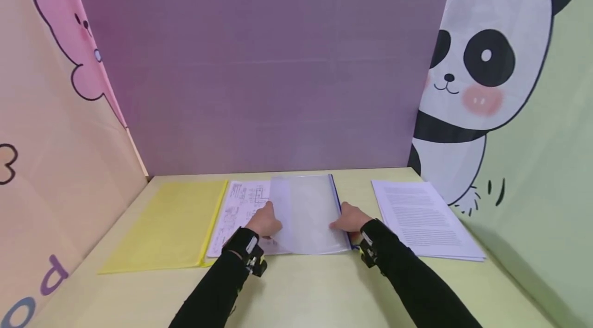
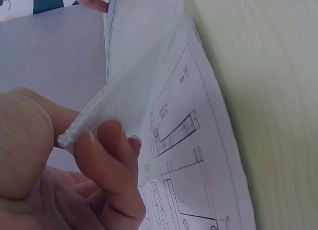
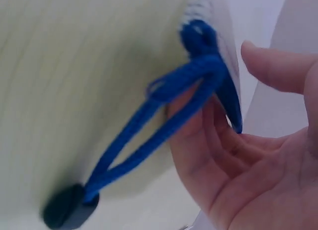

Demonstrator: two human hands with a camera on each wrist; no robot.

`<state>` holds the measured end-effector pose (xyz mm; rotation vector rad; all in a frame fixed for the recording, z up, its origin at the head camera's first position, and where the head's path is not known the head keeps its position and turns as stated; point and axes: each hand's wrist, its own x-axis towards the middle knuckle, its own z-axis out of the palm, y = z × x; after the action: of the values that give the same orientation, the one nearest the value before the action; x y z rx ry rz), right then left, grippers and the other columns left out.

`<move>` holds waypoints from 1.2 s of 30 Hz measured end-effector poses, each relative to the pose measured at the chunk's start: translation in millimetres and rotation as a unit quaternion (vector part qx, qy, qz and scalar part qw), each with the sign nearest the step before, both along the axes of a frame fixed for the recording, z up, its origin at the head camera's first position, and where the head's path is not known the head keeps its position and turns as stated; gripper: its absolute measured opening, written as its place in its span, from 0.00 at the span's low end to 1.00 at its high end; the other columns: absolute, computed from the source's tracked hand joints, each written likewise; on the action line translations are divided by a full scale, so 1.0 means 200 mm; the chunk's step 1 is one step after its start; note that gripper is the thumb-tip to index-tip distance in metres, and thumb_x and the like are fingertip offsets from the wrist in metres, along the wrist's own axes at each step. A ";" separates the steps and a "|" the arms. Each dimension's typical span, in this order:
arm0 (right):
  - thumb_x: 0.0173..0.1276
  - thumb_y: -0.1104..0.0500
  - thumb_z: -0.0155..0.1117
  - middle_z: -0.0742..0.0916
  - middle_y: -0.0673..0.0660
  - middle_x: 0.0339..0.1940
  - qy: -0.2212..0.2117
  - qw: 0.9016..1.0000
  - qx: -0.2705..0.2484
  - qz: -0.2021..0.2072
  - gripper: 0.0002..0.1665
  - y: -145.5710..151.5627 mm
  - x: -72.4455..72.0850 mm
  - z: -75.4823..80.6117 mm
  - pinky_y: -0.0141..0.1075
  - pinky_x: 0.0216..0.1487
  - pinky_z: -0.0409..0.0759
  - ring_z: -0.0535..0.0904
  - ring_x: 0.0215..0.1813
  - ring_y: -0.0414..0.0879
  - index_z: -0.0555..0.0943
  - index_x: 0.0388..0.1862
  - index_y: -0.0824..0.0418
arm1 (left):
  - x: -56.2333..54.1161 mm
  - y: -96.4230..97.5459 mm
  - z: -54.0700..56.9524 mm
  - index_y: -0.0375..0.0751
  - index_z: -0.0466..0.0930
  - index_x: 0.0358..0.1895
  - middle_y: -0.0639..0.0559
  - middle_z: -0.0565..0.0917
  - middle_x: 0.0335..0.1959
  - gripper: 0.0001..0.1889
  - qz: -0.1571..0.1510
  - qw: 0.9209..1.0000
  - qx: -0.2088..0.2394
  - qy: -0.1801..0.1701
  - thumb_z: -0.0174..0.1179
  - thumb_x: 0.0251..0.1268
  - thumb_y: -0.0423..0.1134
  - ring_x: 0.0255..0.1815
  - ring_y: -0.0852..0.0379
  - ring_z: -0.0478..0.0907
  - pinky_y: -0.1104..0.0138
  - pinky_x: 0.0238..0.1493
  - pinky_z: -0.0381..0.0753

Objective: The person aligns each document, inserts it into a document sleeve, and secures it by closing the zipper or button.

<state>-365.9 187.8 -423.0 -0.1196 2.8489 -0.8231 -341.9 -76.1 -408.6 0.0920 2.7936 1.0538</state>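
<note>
A translucent zip document bag (image 1: 308,214) with a blue zip along its right side lies in the middle of the table. My left hand (image 1: 265,221) pinches its near left edge; in the left wrist view that film corner (image 2: 92,115) is lifted between thumb and fingers. Beneath the lifted film shows a sheet with line drawings (image 2: 184,135). My right hand (image 1: 350,218) holds the blue zip edge, fingers curled under it and thumb above. From that edge hangs a blue cord loop (image 3: 154,115) ending in a dark pull (image 3: 72,207).
A yellow translucent folder (image 1: 167,225) lies at the left, its right edge beside the drawing sheet. On the right is a stack of printed pages (image 1: 423,220). A purple panel (image 1: 278,70) closes off the back, with printed fabric walls on both sides.
</note>
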 end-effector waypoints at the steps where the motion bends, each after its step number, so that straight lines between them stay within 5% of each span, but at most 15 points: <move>1: 0.65 0.55 0.73 0.82 0.69 0.48 -0.006 1.000 -0.011 0.001 0.41 -0.01 0.00 0.01 0.44 0.33 0.86 0.84 0.40 0.55 0.65 0.65 0.77 | 0.00 -0.01 -0.01 0.25 0.62 0.66 0.34 0.79 0.43 0.28 0.000 1.000 -0.004 -0.002 0.59 0.64 0.29 0.25 0.50 0.79 0.65 0.21 0.80; 7: 0.65 0.59 0.73 0.75 0.74 0.64 -0.064 0.989 -0.130 -0.001 0.50 -0.05 0.04 0.02 0.54 0.49 0.85 0.81 0.57 0.63 0.55 0.76 0.75 | -0.02 -0.05 -0.04 0.24 0.61 0.69 0.31 0.79 0.46 0.29 0.006 1.000 -0.010 0.004 0.58 0.66 0.29 0.27 0.50 0.79 0.65 0.21 0.80; 12: 0.66 0.63 0.71 0.77 0.72 0.62 -0.120 0.956 -0.269 -0.010 0.55 -0.07 0.07 -0.01 0.50 0.35 0.86 0.84 0.48 0.59 0.46 0.82 0.65 | -0.01 -0.08 -0.04 0.24 0.62 0.69 0.31 0.79 0.50 0.29 0.035 0.999 -0.001 0.005 0.56 0.68 0.31 0.34 0.47 0.80 0.63 0.26 0.80; 15: 0.68 0.63 0.69 0.81 0.70 0.55 -0.137 0.942 -0.307 -0.023 0.48 -0.08 0.09 -0.02 0.46 0.29 0.85 0.84 0.43 0.58 0.52 0.78 0.67 | 0.01 -0.10 -0.04 0.23 0.63 0.69 0.31 0.79 0.50 0.28 0.047 0.999 -0.002 0.003 0.55 0.68 0.32 0.38 0.46 0.79 0.62 0.30 0.80; 19: 0.68 0.61 0.69 0.84 0.66 0.48 -0.150 0.944 -0.292 -0.038 0.31 -0.09 0.13 -0.02 0.39 0.28 0.84 0.84 0.36 0.53 0.66 0.63 0.72 | 0.02 -0.14 -0.04 0.22 0.65 0.65 0.32 0.79 0.47 0.25 0.055 0.998 0.002 0.005 0.55 0.68 0.32 0.36 0.47 0.79 0.62 0.31 0.79; 24: 0.70 0.56 0.68 0.85 0.60 0.29 -0.144 0.968 -0.204 0.016 0.15 -0.08 0.18 0.03 0.31 0.20 0.73 0.79 0.21 0.45 0.78 0.42 0.67 | 0.03 -0.20 -0.04 0.20 0.67 0.61 0.32 0.78 0.44 0.23 0.065 0.998 0.007 0.017 0.53 0.68 0.31 0.32 0.47 0.78 0.64 0.28 0.77; 29: 0.71 0.50 0.68 0.80 0.51 0.15 -0.147 0.977 -0.113 0.102 0.21 -0.05 0.22 0.05 0.28 0.15 0.60 0.66 0.15 0.39 0.84 0.23 0.64 | 0.03 -0.25 -0.05 0.19 0.65 0.63 0.28 0.77 0.51 0.24 0.073 0.997 0.012 0.014 0.52 0.68 0.30 0.28 0.48 0.79 0.66 0.24 0.78; 36: 0.72 0.53 0.65 0.77 0.49 0.13 -0.139 0.972 -0.073 0.172 0.22 -0.07 0.28 0.05 0.27 0.14 0.58 0.62 0.13 0.38 0.83 0.20 0.64 | 0.02 -0.32 -0.10 0.19 0.67 0.63 0.27 0.78 0.53 0.24 0.058 0.997 -0.015 0.041 0.53 0.66 0.30 0.31 0.47 0.79 0.61 0.27 0.81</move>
<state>-310.6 174.6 -413.1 -0.4652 2.4107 -0.8911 -338.1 -139.8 -429.1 -0.0300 2.9192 1.0568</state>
